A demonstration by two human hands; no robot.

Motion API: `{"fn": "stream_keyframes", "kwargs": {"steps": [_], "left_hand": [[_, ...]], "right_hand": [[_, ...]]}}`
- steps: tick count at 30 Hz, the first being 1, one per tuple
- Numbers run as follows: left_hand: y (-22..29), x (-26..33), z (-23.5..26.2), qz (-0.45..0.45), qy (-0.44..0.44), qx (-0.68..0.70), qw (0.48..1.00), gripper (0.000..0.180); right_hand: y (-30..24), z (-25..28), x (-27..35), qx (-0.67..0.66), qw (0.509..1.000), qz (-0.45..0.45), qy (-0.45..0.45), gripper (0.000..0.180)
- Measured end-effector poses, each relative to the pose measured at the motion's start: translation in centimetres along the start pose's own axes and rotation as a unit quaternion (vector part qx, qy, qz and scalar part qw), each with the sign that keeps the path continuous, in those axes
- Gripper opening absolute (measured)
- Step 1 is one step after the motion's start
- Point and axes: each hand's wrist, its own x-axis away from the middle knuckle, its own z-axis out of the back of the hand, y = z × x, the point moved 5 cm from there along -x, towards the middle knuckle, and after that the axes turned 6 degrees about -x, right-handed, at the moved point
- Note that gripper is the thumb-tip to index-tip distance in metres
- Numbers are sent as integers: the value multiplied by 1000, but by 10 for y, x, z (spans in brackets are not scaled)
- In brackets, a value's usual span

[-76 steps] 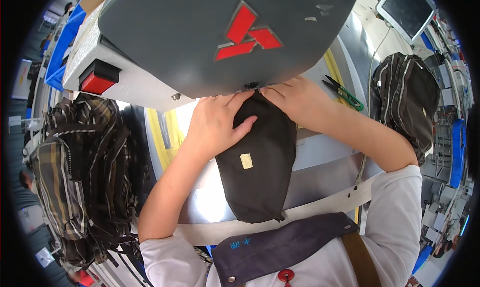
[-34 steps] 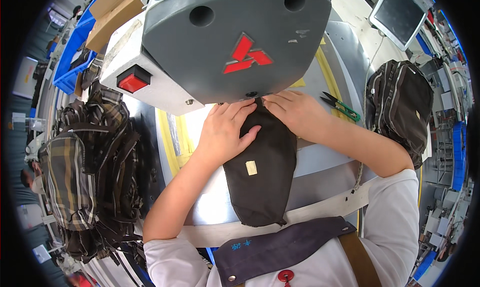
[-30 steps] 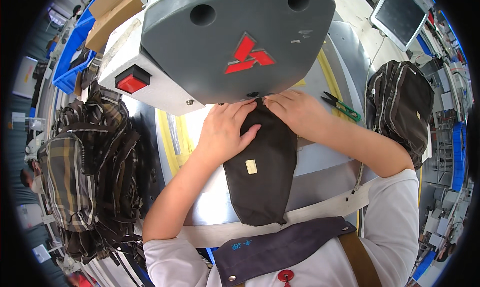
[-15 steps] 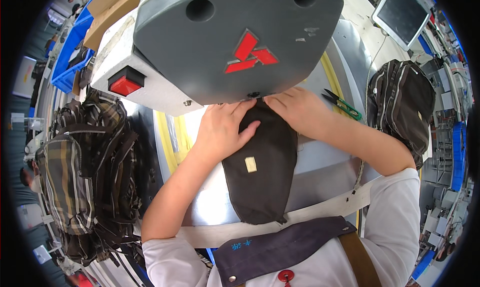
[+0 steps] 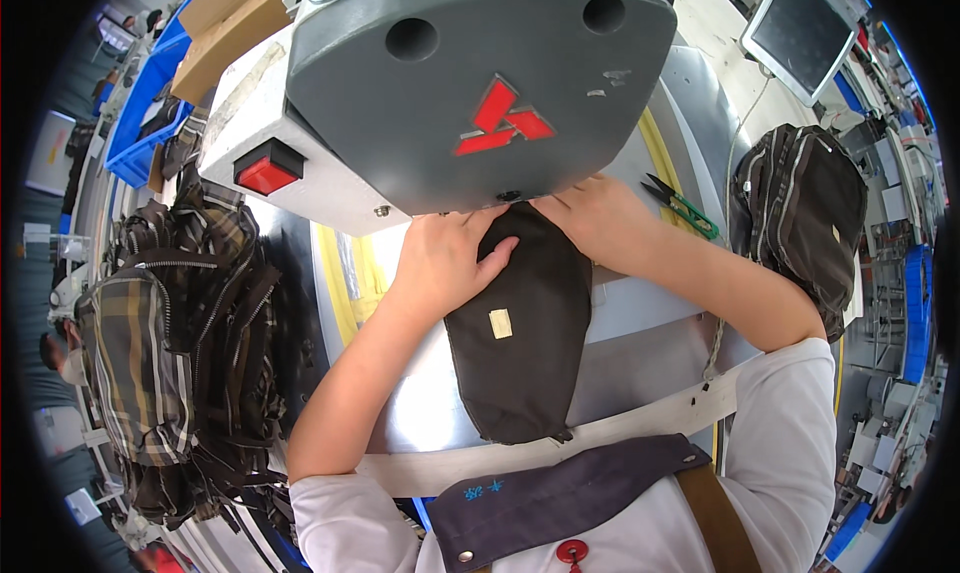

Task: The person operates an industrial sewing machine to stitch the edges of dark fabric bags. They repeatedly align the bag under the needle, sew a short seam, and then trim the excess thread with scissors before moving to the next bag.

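In the head view, the grey machine head with its red emblem stands in front of you, and the dark fabric piece lies on your side of it, its far end running in beneath the lower edge. A small yellowish patch sits on the fabric. Your left hand rests flat on the fabric just below the machine head, thumb spread well apart from the fingers. Your right hand bends over the fabric's far end, close under the machine head; its fingertips are partly hidden, so you cannot tell whether they pinch the cloth.

Right of the machine head, green-handled snips lie on the counter, and farther right is a dark zipped bag. A screen stands up beyond that bag, to the right of the machine head. Left of the machine head, a red switch sits on a white housing; farther left and nearer you, plaid and dark bags are heaped together.
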Motion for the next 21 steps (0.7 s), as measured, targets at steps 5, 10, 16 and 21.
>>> {"fn": "stream_keyframes", "kwargs": {"steps": [5, 10, 16, 21], "left_hand": [[-2, 3, -2, -4, 9, 3, 1000, 35], [0, 3, -1, 0, 6, 18, 1000, 33], [-11, 14, 5, 66, -2, 43, 997, 32], [-19, 6, -4, 271, -85, 79, 956, 34]], "right_hand": [[0, -2, 1, -11, 1000, -6, -5, 20], [-2, -2, 2, -14, 999, -9, 37, 20], [-16, -8, 4, -27, 990, -106, 92, 19], [-24, -11, 8, -123, 978, -120, 118, 18]]}}
